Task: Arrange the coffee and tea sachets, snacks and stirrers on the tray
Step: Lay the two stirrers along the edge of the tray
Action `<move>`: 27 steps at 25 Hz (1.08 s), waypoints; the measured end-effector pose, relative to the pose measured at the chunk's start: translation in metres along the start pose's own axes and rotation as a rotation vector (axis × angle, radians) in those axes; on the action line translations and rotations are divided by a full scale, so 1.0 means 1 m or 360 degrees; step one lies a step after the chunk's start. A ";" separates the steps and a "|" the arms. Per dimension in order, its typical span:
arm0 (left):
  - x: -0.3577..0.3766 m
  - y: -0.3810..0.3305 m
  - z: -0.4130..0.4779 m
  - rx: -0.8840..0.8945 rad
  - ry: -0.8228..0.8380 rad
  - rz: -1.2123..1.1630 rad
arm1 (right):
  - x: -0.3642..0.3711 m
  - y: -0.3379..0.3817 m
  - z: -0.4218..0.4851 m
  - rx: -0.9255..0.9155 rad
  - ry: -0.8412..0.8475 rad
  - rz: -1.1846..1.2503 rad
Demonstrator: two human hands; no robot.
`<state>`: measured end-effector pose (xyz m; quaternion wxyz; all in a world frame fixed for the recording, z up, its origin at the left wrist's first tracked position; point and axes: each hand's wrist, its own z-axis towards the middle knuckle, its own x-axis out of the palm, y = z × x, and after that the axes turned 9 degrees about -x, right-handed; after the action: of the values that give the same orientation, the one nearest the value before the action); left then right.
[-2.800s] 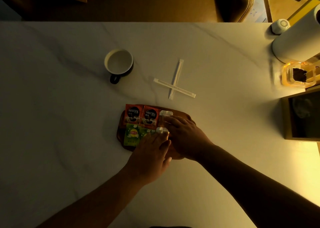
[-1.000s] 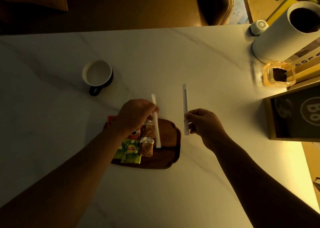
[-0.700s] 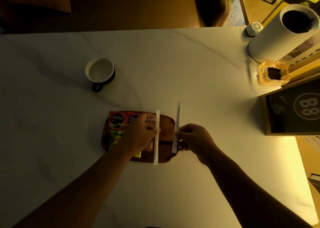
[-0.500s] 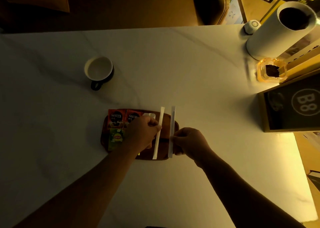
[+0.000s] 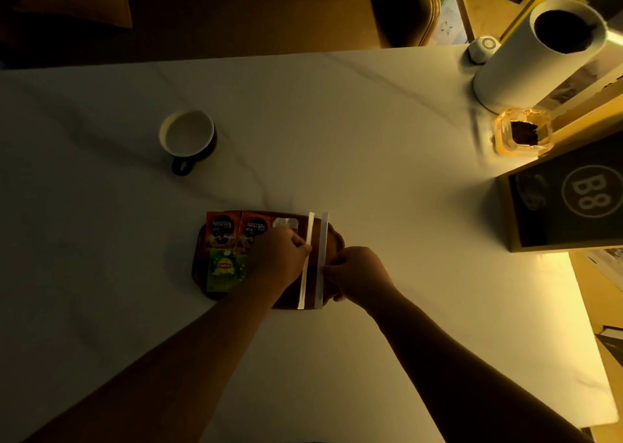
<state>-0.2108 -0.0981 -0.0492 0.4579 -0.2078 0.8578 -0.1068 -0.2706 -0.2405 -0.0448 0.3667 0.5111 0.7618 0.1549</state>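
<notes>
Pinched between thumb and fingertips, each paper-wrapped stirrer has its own hand: the left hand (image 5: pixel 281 257) closes on the left stirrer (image 5: pixel 306 260) about a third of the way down its length, and the right hand (image 5: pixel 357 272) closes on the right stirrer (image 5: pixel 323 257) near its middle. Both stirrers run lengthwise, away from the person, almost parallel and just beside each other over the right part of the dark wooden tray (image 5: pixel 335 237), with their near ends reaching the tray's near edge; whether they already lie on the wood cannot be told. On the tray's far left sit two red coffee sachets, one (image 5: pixel 220 228) beside the other (image 5: pixel 256 227), each printed "NESCAFE" above a picture of a cup. Below them lies a green tea sachet (image 5: pixel 224 269) with a "Lipton" badge, partly under the left wrist. A small clear snack packet (image 5: pixel 286 223) shows at the far edge, just left of the left stirrer. Both forearms come in from the near edge of the white marbled table (image 5: pixel 337 139), converging on the tray, knuckles up, fingers curled. Farther off on the left a white-lined cup (image 5: pixel 187 134) with a dark handle stands well apart from the tray. At the right edge stands a dark sign (image 5: pixel 573 200) marked "B8" in a circle, with an amber glass holder (image 5: pixel 521 136) and a tall white cylinder (image 5: pixel 536 51) behind it.
</notes>
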 end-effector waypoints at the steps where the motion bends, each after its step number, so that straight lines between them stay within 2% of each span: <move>1: 0.002 0.000 0.001 0.0002 -0.0026 0.0036 | 0.001 0.000 0.002 0.0008 0.0001 -0.0026; 8: 0.005 0.001 0.002 -0.0027 -0.0083 0.0178 | 0.007 0.004 0.005 -0.0033 -0.0039 -0.0215; 10: 0.004 0.004 -0.003 0.0091 -0.0148 0.0207 | 0.009 0.004 -0.002 -0.0154 -0.0112 -0.0399; 11: 0.003 0.008 -0.008 0.0226 -0.0211 0.0230 | 0.008 0.003 -0.007 -0.0289 -0.0177 -0.0569; 13: 0.003 0.021 -0.019 0.0600 -0.0335 0.0294 | 0.006 -0.006 -0.018 -0.0774 -0.0290 -0.0944; 14: 0.004 0.029 -0.025 0.0779 -0.0346 0.0366 | 0.005 -0.014 -0.021 -0.0981 -0.0247 -0.1110; 16: 0.008 0.044 -0.033 0.1001 -0.0305 0.0537 | 0.006 -0.028 -0.024 -0.1210 -0.0118 -0.1343; 20: 0.009 0.062 -0.037 0.1045 -0.0248 0.0717 | 0.011 -0.042 -0.023 -0.1312 -0.0025 -0.1407; 27: 0.008 0.068 -0.038 0.0995 -0.0177 0.0686 | 0.018 -0.040 -0.023 -0.1318 -0.0049 -0.1476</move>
<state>-0.2641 -0.0414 -0.0592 0.5569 0.1213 0.7817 -0.2531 -0.3174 -0.2382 -0.0602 0.5747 -0.0555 0.7757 0.2547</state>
